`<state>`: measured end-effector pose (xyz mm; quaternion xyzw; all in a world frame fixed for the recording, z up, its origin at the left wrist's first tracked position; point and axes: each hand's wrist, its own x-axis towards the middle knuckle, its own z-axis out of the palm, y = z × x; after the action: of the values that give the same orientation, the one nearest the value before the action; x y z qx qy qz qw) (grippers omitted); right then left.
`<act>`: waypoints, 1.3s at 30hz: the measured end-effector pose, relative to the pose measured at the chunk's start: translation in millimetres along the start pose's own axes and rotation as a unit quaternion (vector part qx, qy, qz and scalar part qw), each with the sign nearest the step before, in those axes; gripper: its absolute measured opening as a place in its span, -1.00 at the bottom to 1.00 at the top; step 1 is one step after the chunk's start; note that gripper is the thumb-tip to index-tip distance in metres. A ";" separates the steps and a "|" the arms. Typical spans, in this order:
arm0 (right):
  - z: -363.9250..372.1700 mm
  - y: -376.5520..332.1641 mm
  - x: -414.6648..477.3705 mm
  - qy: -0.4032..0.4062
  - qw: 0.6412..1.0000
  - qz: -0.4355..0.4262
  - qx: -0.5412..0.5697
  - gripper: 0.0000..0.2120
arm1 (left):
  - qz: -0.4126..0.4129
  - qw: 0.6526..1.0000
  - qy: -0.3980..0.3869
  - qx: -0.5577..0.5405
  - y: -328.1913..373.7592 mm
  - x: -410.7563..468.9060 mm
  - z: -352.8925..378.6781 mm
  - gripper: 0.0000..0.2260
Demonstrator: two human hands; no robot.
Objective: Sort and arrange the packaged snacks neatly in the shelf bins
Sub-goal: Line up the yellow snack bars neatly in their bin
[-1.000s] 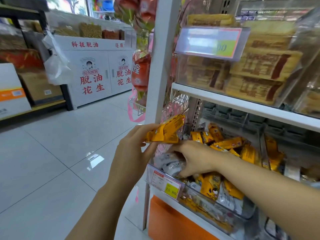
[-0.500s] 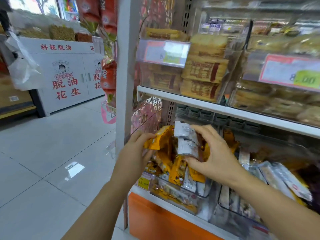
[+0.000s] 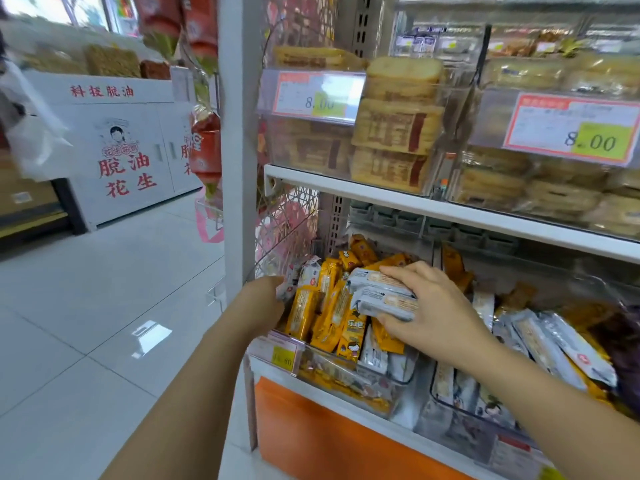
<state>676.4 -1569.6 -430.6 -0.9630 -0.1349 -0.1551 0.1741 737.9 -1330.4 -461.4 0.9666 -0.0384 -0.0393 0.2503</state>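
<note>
Bins of clear plastic fill both shelves. At twelve o'clock the upper bin (image 3: 301,150) holds stacked tan cake packs (image 3: 394,128), and at two o'clock a second upper bin (image 3: 485,188) holds paler buns behind an 8.00 price tag (image 3: 571,129). Below, at six o'clock, the lower left bin (image 3: 346,375) is crowded with yellow packets (image 3: 323,306), mostly standing on end, with a few grey ones low at its front. At four o'clock the lower right bin (image 3: 460,407) holds long silver packets (image 3: 557,348) lying aslant. Half a second ago the left hand (image 3: 265,299) held a yellow packet up beside the white post; now it sits lower, at the left edge of the lower left bin against a pale packet (image 3: 290,285). Its fingers are hidden, so I cannot tell whether they are curled or spread. The right hand (image 3: 433,317) has dropped as well and is clamped on the two grey packets (image 3: 382,296), fingers over the top and thumb beneath. That pair, upright before, now lies level. It juts toward nine o'clock from the right palm, just above the yellow packets and apart from the left hand.
</note>
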 end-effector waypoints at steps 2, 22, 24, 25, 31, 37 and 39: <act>0.6 0.3 3.8 -0.006 1.000 -0.003 -0.001 -0.41 | -0.025 0.999 -0.014 0.046 0.3 13.7 3.8 -0.62; -6.1 11.7 -11.3 0.070 0.993 0.020 0.091 -0.44 | 0.022 0.977 0.204 -0.064 21.9 -33.8 -13.5 -0.74; -11.1 14.7 -22.8 0.080 0.992 0.035 0.093 -0.46 | 0.048 0.960 0.253 -0.114 32.4 -50.0 -13.0 -0.75; -14.5 17.1 -29.1 0.082 0.991 0.042 0.094 -0.48 | 0.065 0.954 0.259 -0.136 40.5 -56.5 -10.9 -0.74; -43.4 51.6 -67.3 0.091 0.986 0.130 0.045 -0.68 | 0.199 0.941 0.200 -0.186 111.6 -77.7 22.6 -0.73; -65.5 110.9 -75.7 0.037 0.975 0.216 -0.020 -0.73 | 0.272 0.940 0.121 -0.168 178.3 -72.6 71.3 -0.68; -75.2 122.2 -79.8 -0.001 0.977 0.209 -0.039 -0.67 | 0.278 0.948 0.101 -0.118 192.4 -66.4 84.9 -0.66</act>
<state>622.7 -1724.7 -426.9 -0.9763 0.0755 -0.1193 0.1643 653.3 -1532.7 -438.0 0.8801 -0.2751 0.1254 0.3660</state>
